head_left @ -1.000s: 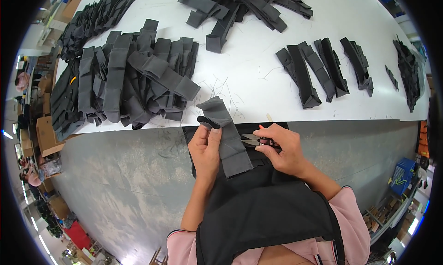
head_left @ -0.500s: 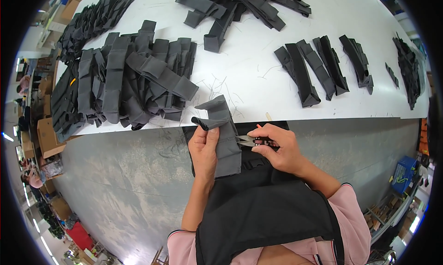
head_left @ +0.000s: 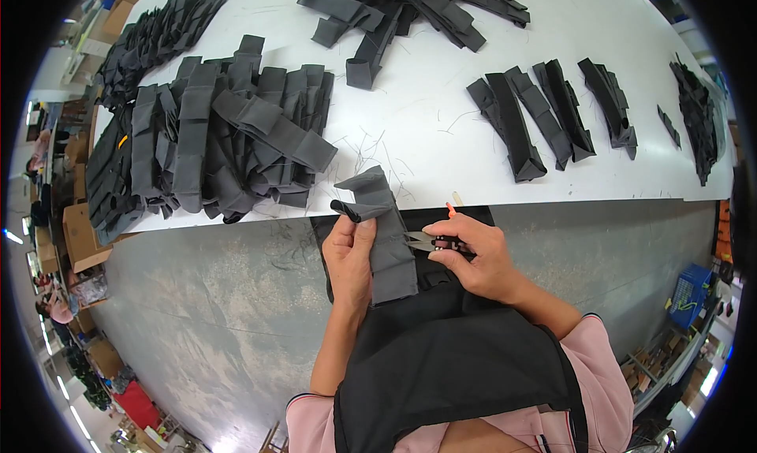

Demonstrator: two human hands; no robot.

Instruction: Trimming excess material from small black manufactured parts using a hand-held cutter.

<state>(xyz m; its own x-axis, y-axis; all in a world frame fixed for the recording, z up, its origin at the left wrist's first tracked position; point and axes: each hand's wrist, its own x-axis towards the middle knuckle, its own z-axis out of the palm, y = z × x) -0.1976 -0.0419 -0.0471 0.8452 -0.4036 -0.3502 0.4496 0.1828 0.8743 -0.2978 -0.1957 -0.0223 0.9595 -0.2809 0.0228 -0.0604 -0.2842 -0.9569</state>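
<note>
A folded dark grey fabric strip (head_left: 392, 252) hangs from my left hand (head_left: 347, 252), its upper end curling over near the table edge. Thumb and fingers pinch it along its left side. In my right hand (head_left: 479, 257) are small thread snips (head_left: 448, 243) with a dark handle and a bit of orange-red at the top. Their pointed metal blades are spread and reach the strip's right edge. Whether a thread lies between the blades is too small to tell.
The white table (head_left: 418, 130) lies just beyond my hands, with loose threads on it. A big heap of grey strips (head_left: 229, 130) covers its left side, another pile (head_left: 418, 11) the far middle. Several folded strips (head_left: 516, 130) lie at right. A black apron (head_left: 457, 358) covers my lap.
The lower end of the fabric strip has swung slightly to the right. Both hands stay almost in place, and the snips remain at the strip's right edge.
</note>
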